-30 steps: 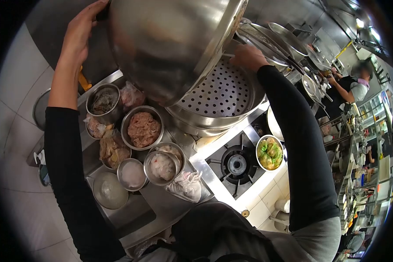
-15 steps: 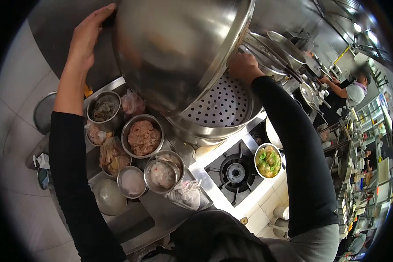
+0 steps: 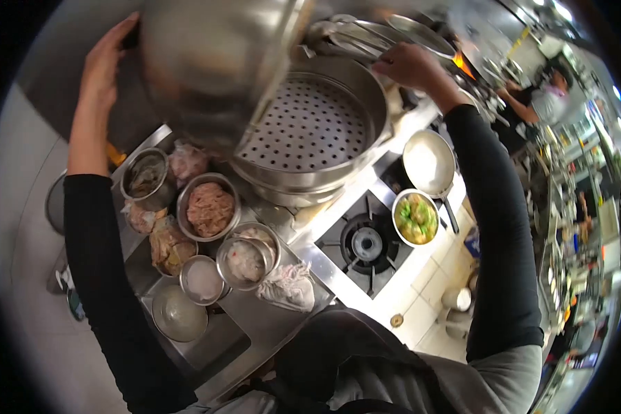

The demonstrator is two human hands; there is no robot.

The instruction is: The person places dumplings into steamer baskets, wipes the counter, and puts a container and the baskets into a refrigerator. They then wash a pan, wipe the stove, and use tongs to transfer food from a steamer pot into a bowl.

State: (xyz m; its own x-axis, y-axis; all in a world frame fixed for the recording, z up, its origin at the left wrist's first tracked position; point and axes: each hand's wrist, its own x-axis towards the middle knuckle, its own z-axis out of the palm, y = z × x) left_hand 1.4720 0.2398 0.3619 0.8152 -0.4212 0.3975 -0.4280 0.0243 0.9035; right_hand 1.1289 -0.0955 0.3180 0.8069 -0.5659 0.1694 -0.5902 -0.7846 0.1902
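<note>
My left hand (image 3: 102, 65) grips the large domed steel lid (image 3: 207, 76) at a dark spot on its outer side, apparently the handle. The lid is tilted up and blurred by motion. Below and beside it, the perforated tray (image 3: 310, 124) shows inside a wide steel steamer pot (image 3: 303, 181), with part of it hidden by the lid. My right hand (image 3: 415, 69) is over the far right of the pot's rim, close to several pans. Its fingers are curled in; whether anything is between them cannot be made out.
Steel bowls of raw minced meat (image 3: 210, 208) and pale seafood-like pieces (image 3: 245, 261) crowd the left counter beside a bundled cloth (image 3: 288, 286). A gas burner (image 3: 367, 243), a bowl of green food (image 3: 415, 217) and a frying pan (image 3: 429, 162) lie right. Another person (image 3: 541, 103) works beyond, near a flame.
The lid has moved left with my left hand, uncovering more of the perforated tray. My right hand has come away from the lid's edge, going up and right.
</note>
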